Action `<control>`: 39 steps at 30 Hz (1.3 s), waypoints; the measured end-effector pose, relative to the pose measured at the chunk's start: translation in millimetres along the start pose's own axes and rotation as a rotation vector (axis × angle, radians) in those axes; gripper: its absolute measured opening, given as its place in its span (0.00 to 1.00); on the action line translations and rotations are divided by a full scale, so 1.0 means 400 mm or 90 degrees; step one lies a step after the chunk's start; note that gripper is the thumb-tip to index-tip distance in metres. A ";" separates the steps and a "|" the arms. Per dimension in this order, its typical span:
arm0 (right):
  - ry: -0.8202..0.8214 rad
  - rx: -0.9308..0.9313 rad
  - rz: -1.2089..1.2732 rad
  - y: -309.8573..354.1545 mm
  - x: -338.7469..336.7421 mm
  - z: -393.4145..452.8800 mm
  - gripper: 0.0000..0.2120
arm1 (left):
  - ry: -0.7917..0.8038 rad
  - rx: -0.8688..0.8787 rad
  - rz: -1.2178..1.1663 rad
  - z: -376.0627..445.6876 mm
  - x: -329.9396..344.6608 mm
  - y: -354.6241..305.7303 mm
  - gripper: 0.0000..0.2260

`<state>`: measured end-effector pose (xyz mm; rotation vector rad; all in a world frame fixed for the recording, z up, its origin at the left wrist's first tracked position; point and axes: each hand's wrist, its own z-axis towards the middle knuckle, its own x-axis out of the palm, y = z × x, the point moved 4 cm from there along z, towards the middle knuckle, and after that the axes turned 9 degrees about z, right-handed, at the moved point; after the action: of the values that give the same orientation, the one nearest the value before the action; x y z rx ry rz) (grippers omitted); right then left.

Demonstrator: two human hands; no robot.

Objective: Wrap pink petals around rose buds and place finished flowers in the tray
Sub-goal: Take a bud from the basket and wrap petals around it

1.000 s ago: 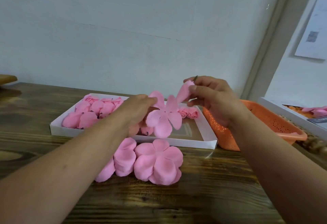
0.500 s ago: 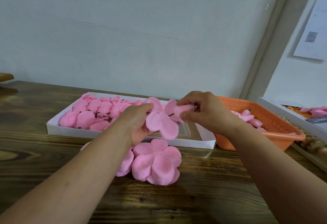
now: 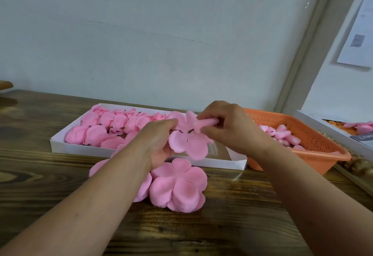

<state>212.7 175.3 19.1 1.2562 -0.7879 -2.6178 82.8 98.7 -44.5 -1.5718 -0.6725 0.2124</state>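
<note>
- Pink bud (image 3: 207, 123) sits pinched in my right hand (image 3: 230, 128), fingers curled round it, with its dark stem tip at the middle of the petal sheet (image 3: 188, 141); a second ago that hand was raised higher with the bud clear of the sheet, so it has come down and threading has begun
- My left hand (image 3: 159, 140) grips the sheet's left edge, thumb on top and fingers curled beneath, holding it over the tray (image 3: 66, 147)
- That means wrapping is the step in hand (I judge the stem still has to pass fully through the centre)
- Under my left wrist lies the stack of spare petal sheets (image 3: 178, 187) on the wooden table (image 3: 40, 175), touching the tray's near wall
- Beyond my left hand the tray is packed with finished flowers (image 3: 113, 126); the bare floor below my right hand, toward the tray's right end, is the open spot for setting down
- Just right of my right wrist the orange basket (image 3: 314, 134) of buds sits close against the tray, so there is little room to swing outward that way
</note>
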 end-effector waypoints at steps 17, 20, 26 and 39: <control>0.031 -0.045 -0.082 0.031 0.086 -0.005 0.10 | -0.056 0.100 0.207 0.014 -0.003 0.028 0.08; 0.002 -0.019 -0.085 0.015 0.089 -0.008 0.05 | -0.062 0.096 0.232 0.011 -0.004 0.031 0.10; 0.030 -0.048 -0.074 0.002 0.090 -0.009 0.07 | -0.036 0.075 0.177 0.015 -0.001 0.042 0.09; 0.046 0.122 0.120 -0.048 0.039 -0.016 0.06 | 0.065 0.044 0.144 -0.012 0.012 0.052 0.09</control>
<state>209.6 183.7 -4.6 1.2465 -1.1072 -2.3820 95.2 97.9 -62.5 -1.5797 -0.4032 0.3180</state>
